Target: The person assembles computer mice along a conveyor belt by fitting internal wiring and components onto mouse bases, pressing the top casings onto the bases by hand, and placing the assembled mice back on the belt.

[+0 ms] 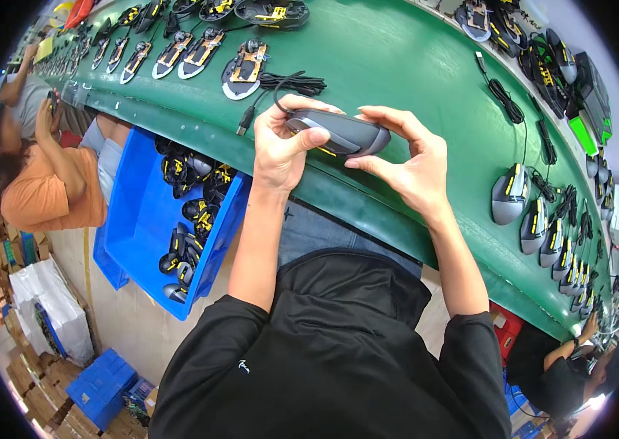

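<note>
A dark grey computer mouse (350, 132) is held between my two hands, above the near edge of the green bench. My left hand (284, 143) grips its left end, the thumb lying along its side. At the other end, my right hand (408, 154) pinches it between thumb and fingers. A little yellow shows along the lower edge of the mouse. Its black cable (295, 84) loops up behind my left hand and lies coiled on the bench, with a plug (244, 121) near the edge.
Open mouse bases with circuit boards (246, 67) line the bench at left. Mice with coiled cables (511, 192) stand in a row at right. A blue bin (130, 212) of black and yellow mouse shells sits below the bench. A co-worker in orange (53, 192) sits at left, another person (554, 373) at right.
</note>
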Tool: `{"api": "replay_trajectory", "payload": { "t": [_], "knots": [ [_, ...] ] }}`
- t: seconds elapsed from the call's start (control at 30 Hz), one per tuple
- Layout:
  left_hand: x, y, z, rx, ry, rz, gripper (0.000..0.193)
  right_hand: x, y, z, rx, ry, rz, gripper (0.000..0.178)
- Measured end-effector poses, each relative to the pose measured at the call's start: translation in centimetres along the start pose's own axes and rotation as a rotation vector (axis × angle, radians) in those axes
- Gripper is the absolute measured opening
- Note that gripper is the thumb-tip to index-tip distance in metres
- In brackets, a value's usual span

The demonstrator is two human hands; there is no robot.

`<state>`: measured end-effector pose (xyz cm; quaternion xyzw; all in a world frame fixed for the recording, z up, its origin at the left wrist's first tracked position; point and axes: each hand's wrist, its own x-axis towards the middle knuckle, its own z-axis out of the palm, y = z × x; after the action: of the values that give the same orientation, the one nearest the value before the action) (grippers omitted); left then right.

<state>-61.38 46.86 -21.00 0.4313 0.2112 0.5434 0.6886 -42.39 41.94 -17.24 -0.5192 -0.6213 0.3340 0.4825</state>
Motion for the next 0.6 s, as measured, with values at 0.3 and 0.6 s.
{"api": "replay_trajectory", "payload": {
  "t": [0.3,0.6],
  "knots": [
    [0.0,-0.4,0.8,-0.203,0.157,-0.134,0.033,-0.6,-0.4,-0.3,0.114,-0.075,0.236,0.047],
    [-0.1,-0.7,4.8,-0.036,0.141,-0.072,0.063,0.2,0.7,-0.5,0.799,0.034,0.536,0.031]
  ]
}}
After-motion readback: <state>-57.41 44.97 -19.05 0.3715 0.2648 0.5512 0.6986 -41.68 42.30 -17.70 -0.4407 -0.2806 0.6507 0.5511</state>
